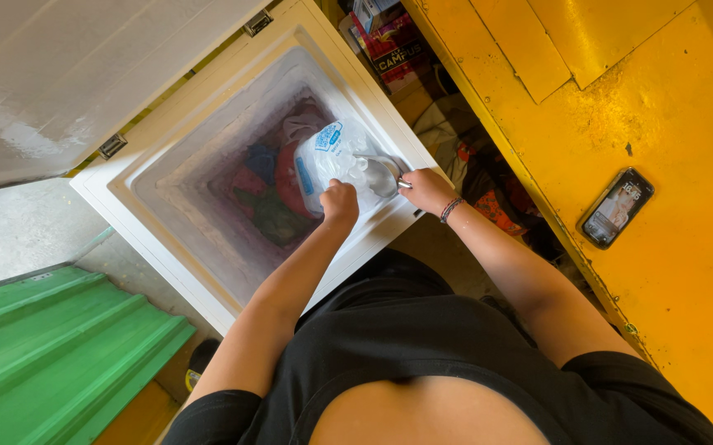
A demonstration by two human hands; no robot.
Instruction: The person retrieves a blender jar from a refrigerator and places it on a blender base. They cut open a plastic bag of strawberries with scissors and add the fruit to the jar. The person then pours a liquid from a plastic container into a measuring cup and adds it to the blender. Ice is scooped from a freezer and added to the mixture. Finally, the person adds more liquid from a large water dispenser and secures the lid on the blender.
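A clear ice bag (336,156) with blue print is sitting at the centre of the frame, inside the open chest freezer (183,177), propped toward its right wall. The left hand (340,200) is gripping the bag's lower edge, fingers curled together on the plastic. The right hand (426,188) is holding the handle of a metal scoop (381,173), fingers clamped round it, and the scoop's bowl is lying in the bag's mouth among the ice. A dark bracelet (450,209) is circling the right wrist.

Under the bag, red, blue and green packets (262,194) are lying on the freezer's floor, and frost is coating the inner walls. The white lid (60,74) is standing open at the upper left. To the right, a yellow counter (661,107) is carrying a phone (617,208) with its screen lit. A green corrugated sheet (51,354) is filling the lower left corner.
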